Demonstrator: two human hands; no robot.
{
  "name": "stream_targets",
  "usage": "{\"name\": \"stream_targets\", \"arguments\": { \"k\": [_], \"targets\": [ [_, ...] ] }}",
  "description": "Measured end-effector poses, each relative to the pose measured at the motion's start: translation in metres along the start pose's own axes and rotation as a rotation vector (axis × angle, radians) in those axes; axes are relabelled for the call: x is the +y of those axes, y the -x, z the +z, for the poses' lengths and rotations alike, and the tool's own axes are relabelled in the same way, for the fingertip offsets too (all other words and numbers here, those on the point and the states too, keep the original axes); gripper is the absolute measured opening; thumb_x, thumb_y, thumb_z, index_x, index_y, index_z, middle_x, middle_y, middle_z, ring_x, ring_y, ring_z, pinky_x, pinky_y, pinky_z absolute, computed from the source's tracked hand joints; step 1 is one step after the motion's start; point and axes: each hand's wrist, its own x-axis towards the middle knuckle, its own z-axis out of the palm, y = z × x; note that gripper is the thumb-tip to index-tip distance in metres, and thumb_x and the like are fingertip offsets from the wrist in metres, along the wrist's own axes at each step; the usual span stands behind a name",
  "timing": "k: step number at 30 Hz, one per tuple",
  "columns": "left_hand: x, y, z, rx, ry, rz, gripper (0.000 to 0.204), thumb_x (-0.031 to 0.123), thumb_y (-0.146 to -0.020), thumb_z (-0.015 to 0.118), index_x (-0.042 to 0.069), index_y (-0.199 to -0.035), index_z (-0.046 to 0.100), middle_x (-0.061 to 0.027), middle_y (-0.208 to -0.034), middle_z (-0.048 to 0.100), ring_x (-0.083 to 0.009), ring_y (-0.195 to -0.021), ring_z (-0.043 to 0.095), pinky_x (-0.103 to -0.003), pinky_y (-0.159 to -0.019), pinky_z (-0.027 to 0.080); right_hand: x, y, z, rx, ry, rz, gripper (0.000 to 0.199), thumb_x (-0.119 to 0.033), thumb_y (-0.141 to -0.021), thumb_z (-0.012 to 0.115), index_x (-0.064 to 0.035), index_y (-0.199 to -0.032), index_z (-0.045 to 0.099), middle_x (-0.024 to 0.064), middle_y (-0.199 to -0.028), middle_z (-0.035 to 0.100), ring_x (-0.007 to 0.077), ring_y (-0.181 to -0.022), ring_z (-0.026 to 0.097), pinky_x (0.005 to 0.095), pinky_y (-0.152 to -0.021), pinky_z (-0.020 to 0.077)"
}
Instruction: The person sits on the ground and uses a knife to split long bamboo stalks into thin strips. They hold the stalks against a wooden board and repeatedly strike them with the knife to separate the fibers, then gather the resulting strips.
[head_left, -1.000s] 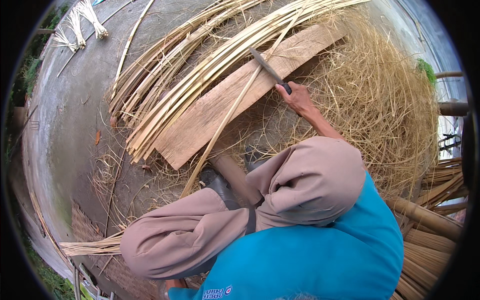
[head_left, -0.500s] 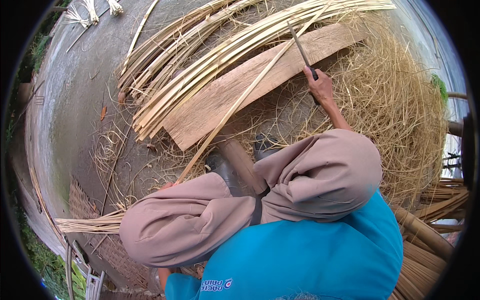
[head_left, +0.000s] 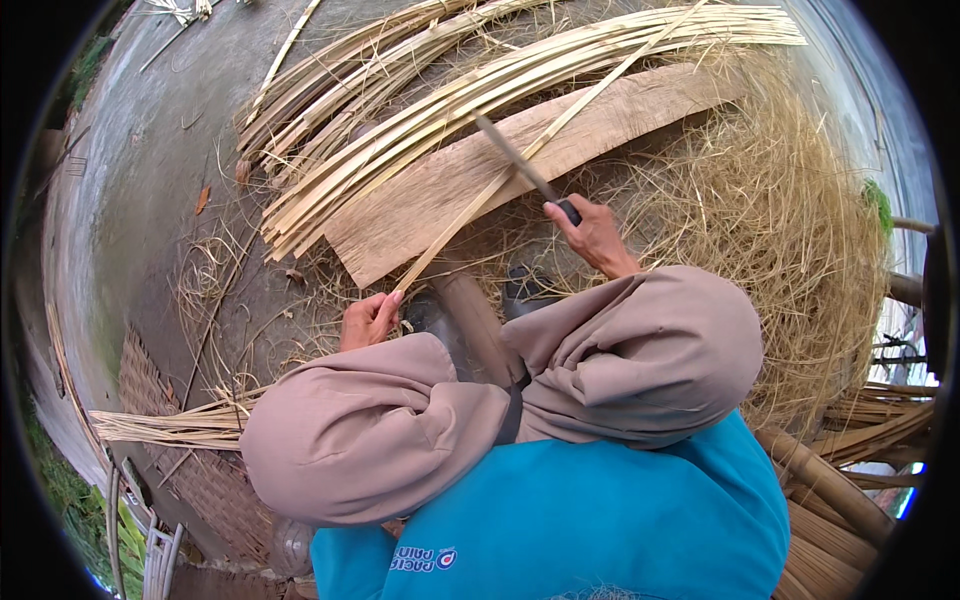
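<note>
The wooden plank (head_left: 470,185) lies flat on the concrete floor (head_left: 140,170) and serves as the reference. The right hand (head_left: 592,233) sits just off the plank's near edge, its grip closed around the dark handle of a long knife (head_left: 515,160); the blade angles up and away over the plank. The left hand (head_left: 368,320) is below the plank's near left corner, its grip closed on the lower end of a single bamboo strip (head_left: 500,180). This strip runs diagonally from the left hand across the plank toward its far right end, and the knife blade crosses it above the plank. A bundle of bamboo strips (head_left: 420,110) lies along the plank's far edge, partly overlapping it. A heap of straw-coloured shavings (head_left: 790,250) spreads to the right of the plank. Both knees, in tan trousers, are below the plank.
</note>
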Motion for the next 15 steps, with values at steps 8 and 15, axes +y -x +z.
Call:
{"name": "stream_targets", "arguments": {
  "k": [8,15],
  "targets": [
    [0.01,-0.016,0.036,0.028,-0.034,-0.044,0.057,0.05,-0.101,0.059,0.004,-0.066,0.057,-0.0024,-0.051,0.039,-0.0138,-0.049,0.038,-0.036,-0.05,0.03,-0.026,0.041,0.037,-0.189,0.187,-0.415,0.045,-0.046,-0.094,0.071,-0.0039,-0.085,0.058,0.017,-0.072,0.063,0.0382,-0.065,0.063,0.0459,-0.058,0.0492],
    [-0.004,-0.027,0.036,-0.085,0.121,-0.054,0.059,0.051,-0.103,0.057,0.006,-0.064,0.055,0.003,-0.052,0.04,-0.0088,-0.047,0.035,-0.03,-0.046,0.026,0.107,-0.042,-0.108,0.399,0.043,0.405,0.057,-0.06,-0.098,0.059,-0.0067,-0.078,0.059,0.0036,-0.063,0.059,0.0155,-0.053,0.058,0.0364,-0.047,0.0438]
  ]
}}
